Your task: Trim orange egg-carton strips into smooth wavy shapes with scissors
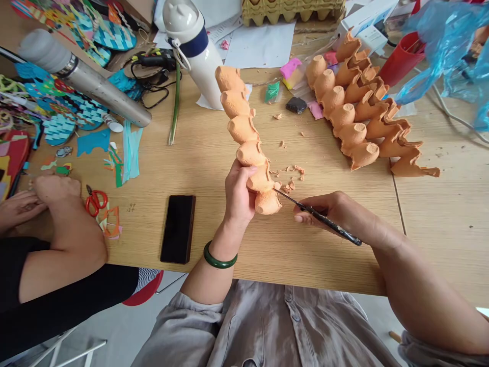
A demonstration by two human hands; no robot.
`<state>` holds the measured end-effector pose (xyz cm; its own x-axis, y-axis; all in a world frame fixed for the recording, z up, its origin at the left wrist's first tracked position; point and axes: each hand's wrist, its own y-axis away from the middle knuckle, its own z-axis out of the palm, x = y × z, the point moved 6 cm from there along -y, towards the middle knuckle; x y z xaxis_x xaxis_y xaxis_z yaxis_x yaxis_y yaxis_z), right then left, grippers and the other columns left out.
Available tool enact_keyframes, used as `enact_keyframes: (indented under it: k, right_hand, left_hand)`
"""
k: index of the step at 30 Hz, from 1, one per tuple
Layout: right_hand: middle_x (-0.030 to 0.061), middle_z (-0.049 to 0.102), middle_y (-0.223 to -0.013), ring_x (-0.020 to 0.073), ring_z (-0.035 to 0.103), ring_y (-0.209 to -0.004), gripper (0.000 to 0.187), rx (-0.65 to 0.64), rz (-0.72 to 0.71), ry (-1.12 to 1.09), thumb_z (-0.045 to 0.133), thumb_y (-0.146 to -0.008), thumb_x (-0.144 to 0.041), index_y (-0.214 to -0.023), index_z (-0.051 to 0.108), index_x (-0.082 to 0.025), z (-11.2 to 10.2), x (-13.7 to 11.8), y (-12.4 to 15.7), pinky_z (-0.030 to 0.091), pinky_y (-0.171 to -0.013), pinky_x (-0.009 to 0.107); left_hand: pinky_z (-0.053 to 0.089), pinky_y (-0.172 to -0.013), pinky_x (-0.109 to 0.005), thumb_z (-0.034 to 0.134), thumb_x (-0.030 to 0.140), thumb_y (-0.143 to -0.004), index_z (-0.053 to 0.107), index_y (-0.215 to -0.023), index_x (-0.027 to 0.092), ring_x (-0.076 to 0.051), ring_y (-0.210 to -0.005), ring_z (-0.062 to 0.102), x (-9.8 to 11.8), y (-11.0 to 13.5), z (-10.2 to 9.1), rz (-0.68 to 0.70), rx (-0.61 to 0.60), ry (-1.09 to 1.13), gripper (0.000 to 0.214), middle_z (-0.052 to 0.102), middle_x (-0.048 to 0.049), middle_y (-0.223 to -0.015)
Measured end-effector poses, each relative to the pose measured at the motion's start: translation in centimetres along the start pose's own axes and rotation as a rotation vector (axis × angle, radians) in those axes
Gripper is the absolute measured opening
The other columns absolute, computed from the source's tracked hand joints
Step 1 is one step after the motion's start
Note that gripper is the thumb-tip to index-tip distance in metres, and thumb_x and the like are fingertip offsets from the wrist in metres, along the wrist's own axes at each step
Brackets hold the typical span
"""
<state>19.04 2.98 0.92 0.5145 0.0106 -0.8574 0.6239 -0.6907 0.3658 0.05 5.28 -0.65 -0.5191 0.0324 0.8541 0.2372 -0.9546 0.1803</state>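
My left hand [239, 196] is closed around the lower end of a strip of orange egg carton [242, 130]. The strip is held up over the table, with its cups in a single row. My right hand [334, 211] grips black-handled scissors [330, 223], seen nearly edge-on. Their thin blade reaches the carton's edge just above the lowest cup, to the right of my left fingers. Torn orange scraps [292, 178] lie on the table behind the blades. More orange egg carton pieces [353, 114] rest at the right, side by side.
A phone [178, 229] lies left of my left arm. Behind the strip stands a white bottle [198, 56]; a steel flask [91, 79] lies farther left. Red scissors [96, 200] are near another person's arms [63, 214]. A red cup [403, 58] and blue plastic bag [443, 46] occupy the back right.
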Motion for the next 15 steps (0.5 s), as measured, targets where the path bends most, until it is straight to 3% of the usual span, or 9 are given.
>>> enact_keyframes:
  k: [3,9,15]
  right_hand:
    - [-0.0018,0.042,-0.066,0.0118,0.034,-0.062,0.054,0.003,0.015,0.040,0.057,-0.089,-0.068,-0.076,0.066,-0.017,0.12,0.08,-0.16,0.025,-0.053,0.026]
    - [-0.0024,0.041,-0.062,0.0114,0.033,-0.060,0.044,0.056,0.026,0.138,0.056,-0.092,-0.056,-0.074,0.067,-0.018,0.36,0.23,-0.28,0.026,-0.053,0.026]
    - [-0.0043,0.033,-0.058,0.0101,0.028,-0.057,0.044,0.111,-0.069,0.178,0.053,-0.094,-0.052,-0.065,0.055,-0.019,0.71,-0.53,-0.23,0.026,-0.053,0.025]
  left_hand:
    - [0.053,-0.080,-0.029,0.067,0.021,-0.074,0.071,-0.094,0.020,-0.018,-0.087,0.066,0.44,-0.10,-0.08,0.069,0.026,-0.069,0.021,0.070,-0.0022,-0.092]
    - [0.053,-0.078,-0.028,0.072,0.026,-0.073,0.069,-0.094,0.023,-0.019,-0.089,0.066,0.25,-0.07,-0.21,0.064,0.027,-0.158,0.021,0.069,-0.0012,-0.092]
    - [0.052,-0.080,-0.029,0.082,0.032,-0.070,0.067,-0.101,0.024,-0.020,-0.094,0.067,0.05,-0.31,-0.67,0.055,-0.024,-0.277,0.035,0.071,-0.0014,-0.098]
